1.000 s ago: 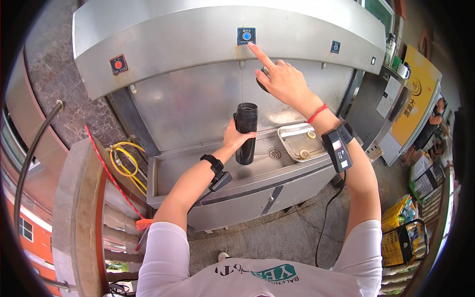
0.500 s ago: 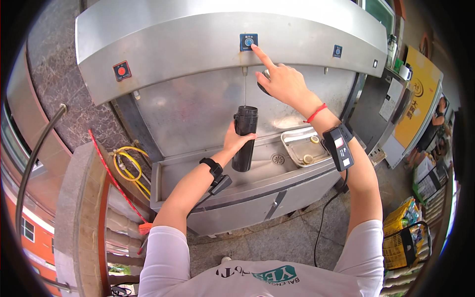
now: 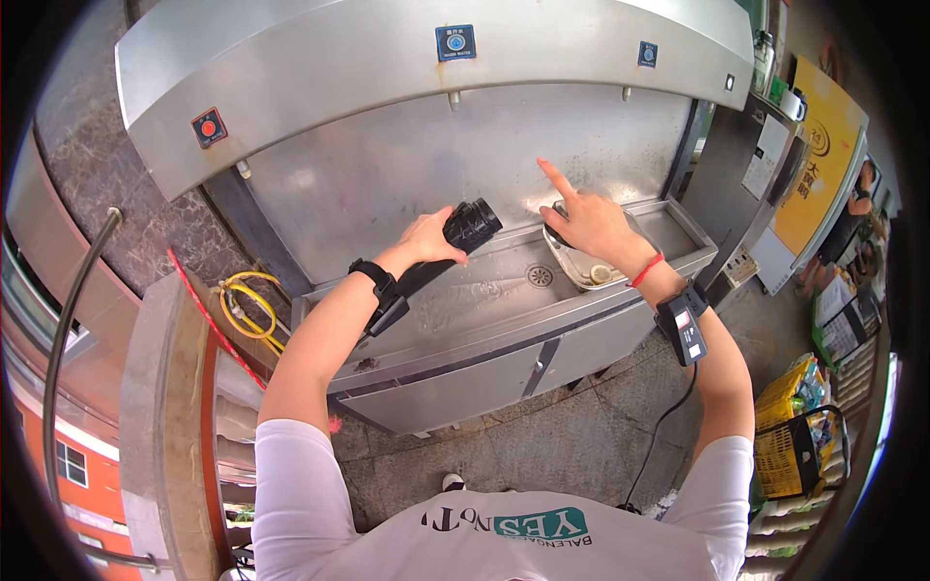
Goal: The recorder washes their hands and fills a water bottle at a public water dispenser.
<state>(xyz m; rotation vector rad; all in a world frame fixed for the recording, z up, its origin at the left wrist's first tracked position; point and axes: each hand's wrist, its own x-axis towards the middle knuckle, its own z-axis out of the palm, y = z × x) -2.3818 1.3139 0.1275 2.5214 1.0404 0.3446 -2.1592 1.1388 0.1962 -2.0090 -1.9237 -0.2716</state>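
Note:
A black bottle (image 3: 472, 224) is gripped in my left hand (image 3: 426, 237). It leans over the steel trough (image 3: 455, 320), its open mouth pointing up and to the right, while my fingers hide part of its body. Clear of the button panels, my right hand (image 3: 593, 225) hovers beyond the bottle with the index finger stretched out. Its other fingers curl around a dark, rounded bottle cap (image 3: 556, 221), partly covered by the hand. Above the trough, a blue-marked button panel (image 3: 456, 43) sits over a small spout (image 3: 453, 100).
A metal tray (image 3: 560, 259) holding round pale pieces rests in the trough under my right hand, beside the drain (image 3: 540, 277). A red-marked panel (image 3: 208, 128) is at left. Yellow hose (image 3: 232, 310) hangs by the wall; a yellow basket (image 3: 783, 467) stands at right.
My right finger has left the button, and that hand has come down toward the tray. My left hand has drawn the bottle leftward from under the spout and tipped it from upright.

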